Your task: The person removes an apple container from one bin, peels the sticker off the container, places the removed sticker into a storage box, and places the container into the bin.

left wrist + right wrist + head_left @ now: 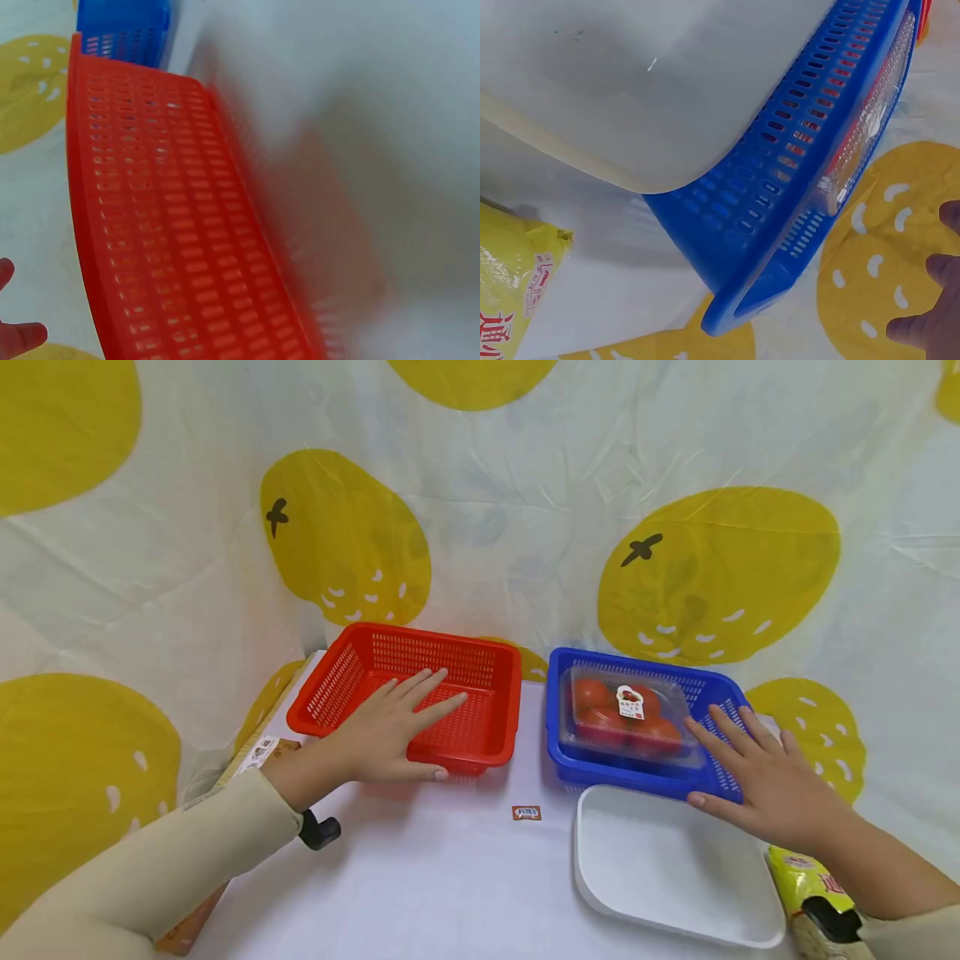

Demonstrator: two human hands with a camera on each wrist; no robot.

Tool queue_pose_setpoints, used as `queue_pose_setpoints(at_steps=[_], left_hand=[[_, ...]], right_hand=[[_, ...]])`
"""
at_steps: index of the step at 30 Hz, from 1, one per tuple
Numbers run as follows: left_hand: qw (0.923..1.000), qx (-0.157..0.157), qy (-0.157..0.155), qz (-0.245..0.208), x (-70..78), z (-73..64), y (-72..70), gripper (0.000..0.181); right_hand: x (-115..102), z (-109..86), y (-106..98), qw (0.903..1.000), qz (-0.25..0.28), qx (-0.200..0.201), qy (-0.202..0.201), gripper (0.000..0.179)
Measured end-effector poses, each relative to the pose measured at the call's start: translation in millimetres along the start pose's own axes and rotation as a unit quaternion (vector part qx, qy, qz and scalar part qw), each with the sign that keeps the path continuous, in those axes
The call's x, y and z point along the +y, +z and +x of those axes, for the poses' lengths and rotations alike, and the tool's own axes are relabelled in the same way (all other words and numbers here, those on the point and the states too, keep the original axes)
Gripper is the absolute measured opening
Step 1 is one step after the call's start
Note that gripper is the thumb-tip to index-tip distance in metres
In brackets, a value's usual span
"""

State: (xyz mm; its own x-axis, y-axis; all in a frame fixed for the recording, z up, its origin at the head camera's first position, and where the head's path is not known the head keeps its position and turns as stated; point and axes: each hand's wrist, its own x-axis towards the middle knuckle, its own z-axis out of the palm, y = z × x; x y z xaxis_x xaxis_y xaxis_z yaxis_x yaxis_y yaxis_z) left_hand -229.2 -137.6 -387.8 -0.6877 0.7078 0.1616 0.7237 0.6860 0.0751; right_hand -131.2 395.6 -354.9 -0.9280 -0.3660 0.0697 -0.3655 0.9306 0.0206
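Observation:
My left hand [390, 731] is spread over the near left part of a red plastic basket [502, 710], fingers straight and holding nothing. In the left wrist view the slotted side of that basket fills the middle, with a few fingertips at the lower left edge. On the right, my right hand [776, 781] hovers with spread fingers by the right end of a blue basket [558, 727]; whether it touches the rim I cannot tell. Inside the blue basket lies a clear plastic box of tomatoes [630, 710] with a white label. A white tray [675, 868] stands just in front.
A small brown packet [527, 812] lies on the white table [420, 885] between the baskets. At the right edge is a yellow bag [813, 881], partly under my right arm. A brown box [191, 922] shows beneath my left sleeve. A lemon-print curtain [510, 527] hangs behind.

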Motion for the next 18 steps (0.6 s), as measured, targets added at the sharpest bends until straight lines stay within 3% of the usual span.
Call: queue_pose_setpoints(at_steps=[5,12,18], left_hand=[[0.9988,0.02,0.003,-0.044,7.3,16.0,-1.0,0.101],[0.9919,0.038,-0.03,-0.117,23.3,40.7,1.8,0.098],[0.9858,0.039,-0.045,-0.157,34.7,59.8,8.9,0.096]], right_hand=[[3,4.6,-2,0.9998,0.016,0.007,-0.005,0.098],[9,18.6,-2,0.9981,0.041,0.032,-0.034,0.099],[13,30.0,-4,0.9967,0.079,0.014,-0.012,0.099]])
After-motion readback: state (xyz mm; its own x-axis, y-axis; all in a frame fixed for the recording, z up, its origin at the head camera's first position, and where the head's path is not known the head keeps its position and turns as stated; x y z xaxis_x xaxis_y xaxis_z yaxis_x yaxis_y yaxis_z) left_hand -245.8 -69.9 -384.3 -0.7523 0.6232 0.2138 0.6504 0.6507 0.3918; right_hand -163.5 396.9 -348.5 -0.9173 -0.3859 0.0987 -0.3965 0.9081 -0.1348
